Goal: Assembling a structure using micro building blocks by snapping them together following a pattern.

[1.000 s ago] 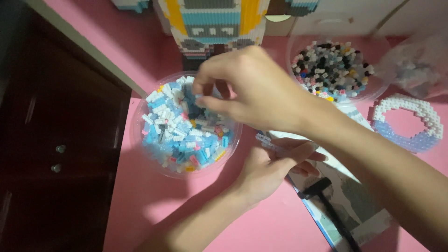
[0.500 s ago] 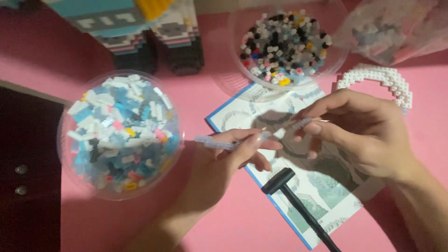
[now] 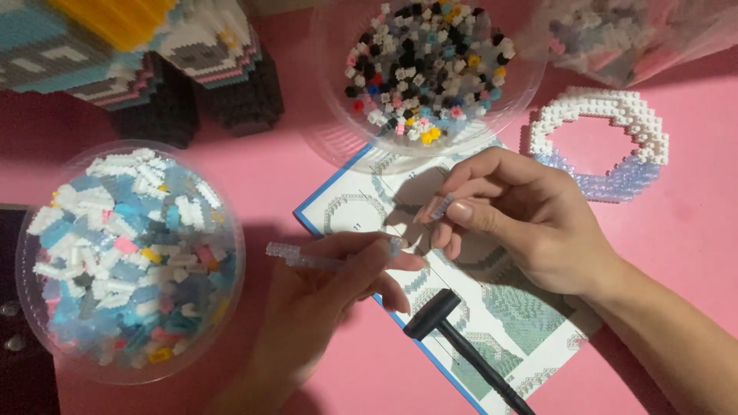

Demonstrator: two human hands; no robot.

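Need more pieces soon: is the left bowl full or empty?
Nearly full: blue, white and pink bricks heap the left bowl near its rim.

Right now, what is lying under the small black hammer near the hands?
The black hammer lies on an open instruction booklet showing printed building diagrams, which rests on the pink table. The hammer, the right hand and the left hand cover part of the page.

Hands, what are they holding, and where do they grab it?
The left hand pinches a pale blue strip of bricks near its right end. The right hand holds one tiny pale brick between thumb and fingertips.
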